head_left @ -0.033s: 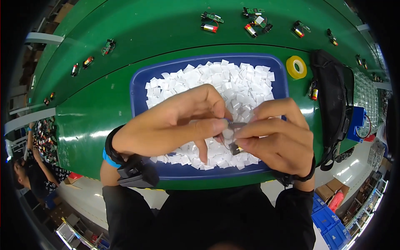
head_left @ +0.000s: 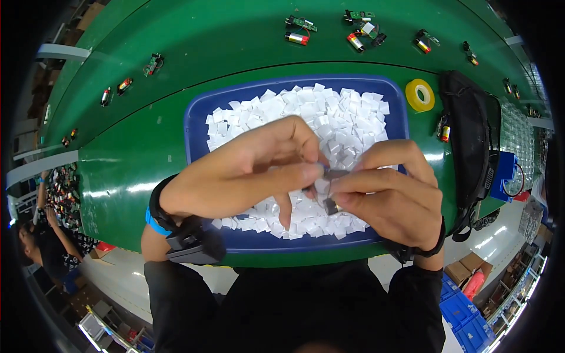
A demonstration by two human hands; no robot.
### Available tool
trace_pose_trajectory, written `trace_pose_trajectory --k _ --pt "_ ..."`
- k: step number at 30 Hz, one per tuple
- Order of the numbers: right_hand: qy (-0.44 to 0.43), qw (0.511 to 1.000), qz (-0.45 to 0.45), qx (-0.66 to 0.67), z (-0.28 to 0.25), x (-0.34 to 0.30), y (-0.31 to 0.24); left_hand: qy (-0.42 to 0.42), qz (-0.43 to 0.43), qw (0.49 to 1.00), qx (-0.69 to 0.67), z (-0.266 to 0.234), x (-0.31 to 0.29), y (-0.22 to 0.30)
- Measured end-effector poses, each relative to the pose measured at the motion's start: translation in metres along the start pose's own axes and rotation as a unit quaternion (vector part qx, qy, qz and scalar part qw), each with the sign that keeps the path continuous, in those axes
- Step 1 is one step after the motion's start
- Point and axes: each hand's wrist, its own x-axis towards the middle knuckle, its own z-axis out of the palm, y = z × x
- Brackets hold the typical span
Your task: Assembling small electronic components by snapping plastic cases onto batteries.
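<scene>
Above a blue tray (head_left: 194, 112) filled with small white paper-like squares (head_left: 285, 109), my two hands meet over a small electronic assembly (head_left: 333, 206). It has a dark end, a thin wire and a whitish part, but fingers and blur hide most of it. My left hand (head_left: 253, 170) pinches its upper left side between thumb and index finger, while another finger points down over the squares. On the right, my right hand (head_left: 394, 191) grips the other side with thumb and fingertips curled in.
A yellow tape roll (head_left: 419, 95) and a black bag (head_left: 465, 117) lie right of the tray. Several circuit boards with battery cells (head_left: 297, 38) are spread along the green table (head_left: 235, 35). Far left, another person (head_left: 53, 238) sits beside a pile of parts (head_left: 63, 197).
The assembly has shifted very slightly between my fingers. Both hands stay almost where they were.
</scene>
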Motion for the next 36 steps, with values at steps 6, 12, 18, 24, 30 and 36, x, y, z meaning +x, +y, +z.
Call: trace_pose_trajectory --k 6,12,18,24,30,36 --pt "0.048 0.994 0.01 -0.097 0.013 -0.004 -0.004 0.095 0.007 0.995 0.004 0.01 0.004 -0.009" --pt "0.045 0.99 -0.005 -0.13 0.015 -0.002 -0.006 0.035 0.021 0.999 -0.009 0.005 0.004 -0.019" --pt "0.043 0.977 -0.026 -0.205 0.015 0.0 -0.009 0.042 0.022 0.997 0.058 0.007 -0.002 -0.016" --pt "0.052 0.977 -0.018 -0.207 0.009 0.001 -0.012 0.035 0.037 0.998 0.039 0.014 -0.002 -0.008" --pt "0.075 0.988 0.092 -0.102 -0.013 -0.009 -0.013 0.112 0.134 0.984 0.028 0.024 0.004 -0.014" --pt "0.095 0.983 0.13 0.089 0.004 -0.017 -0.009 0.151 0.218 0.954 0.14 0.03 0.006 -0.017"
